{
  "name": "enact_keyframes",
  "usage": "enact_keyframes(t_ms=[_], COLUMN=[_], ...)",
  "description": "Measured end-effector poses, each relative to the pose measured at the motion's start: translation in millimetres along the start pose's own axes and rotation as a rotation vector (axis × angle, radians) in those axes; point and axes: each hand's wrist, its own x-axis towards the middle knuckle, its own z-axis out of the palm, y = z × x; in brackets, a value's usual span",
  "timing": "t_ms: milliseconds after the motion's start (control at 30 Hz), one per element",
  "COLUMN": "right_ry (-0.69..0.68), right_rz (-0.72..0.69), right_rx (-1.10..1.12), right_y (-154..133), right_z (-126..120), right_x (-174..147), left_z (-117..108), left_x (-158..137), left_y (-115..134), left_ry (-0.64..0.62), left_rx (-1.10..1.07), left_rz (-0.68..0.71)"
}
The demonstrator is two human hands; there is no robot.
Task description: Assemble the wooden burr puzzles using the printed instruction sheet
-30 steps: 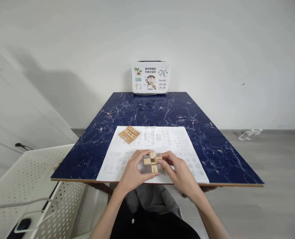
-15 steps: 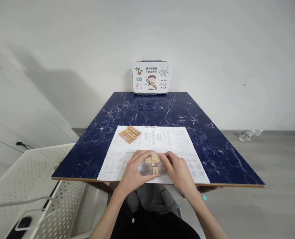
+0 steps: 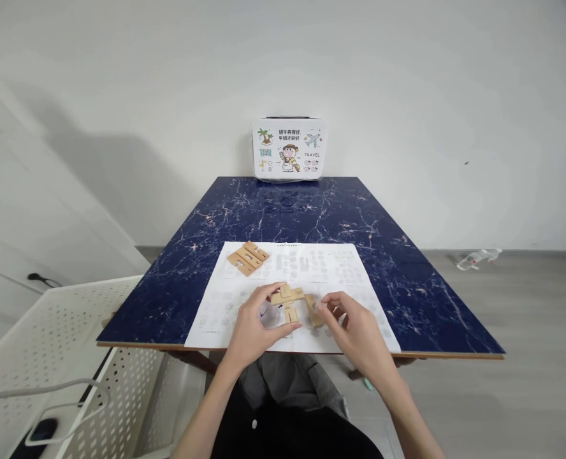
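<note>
My left hand [image 3: 260,325] is closed on some light wooden puzzle pieces [image 3: 290,314] joined in a cross-like shape. Its thumb presses the near end and its fingers the far end. Just to the right, a separate notched wooden piece [image 3: 313,312] stands tilted in the fingertips of my right hand [image 3: 352,322]. A narrow gap parts it from the joined pieces. Beneath both hands lies a white printed sheet [image 3: 201,325]. On the sheet's far left part, several flat wooden pieces [image 3: 248,257] with notches and printed numbers lie side by side.
The blue marbled table [image 3: 283,213] ends close to my body. A white cartoon-printed case [image 3: 287,150] stands at its back against the wall. To the left is a white perforated cart [image 3: 115,376] with a cable [image 3: 34,389]. A clear plastic item [image 3: 478,258] lies on the floor at right.
My right hand has moved right, and a wooden piece now shows in it, apart from the joined pieces. The joined pieces in my left hand have shifted slightly left and turned.
</note>
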Motion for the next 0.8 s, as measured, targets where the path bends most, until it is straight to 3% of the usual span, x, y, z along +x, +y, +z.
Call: enact_keyframes(t_ms=[233,367,467,633,800], right_ry=[-0.014,-0.051,-0.058,-0.166,-0.216], right_rz=[-0.076,-0.103,-0.108,0.050,0.071], right_rx=[-0.344,-0.365,-0.208,0.318,0.572], right_y=[7.5,10.0,10.6,-0.6,-10.6], right_z=[14.8,14.5,5.8,-7.0,3.7], right_x=[-7.2,-5.7,-5.6,-6.1,-2.1], left_z=[1.1,0.9,1.0,1.0,0.0], left_x=[1.2,1.4,1.0,1.2,1.9], left_y=[-0.9,-0.4,-0.7,-0.7,2.9], left_ry=[0.009,0.010,0.014,0.011,0.002], left_rx=[0.021,0.029,0.026,0.008,-0.014], left_rz=[-0.023,-0.027,-0.018,-0.010,0.003])
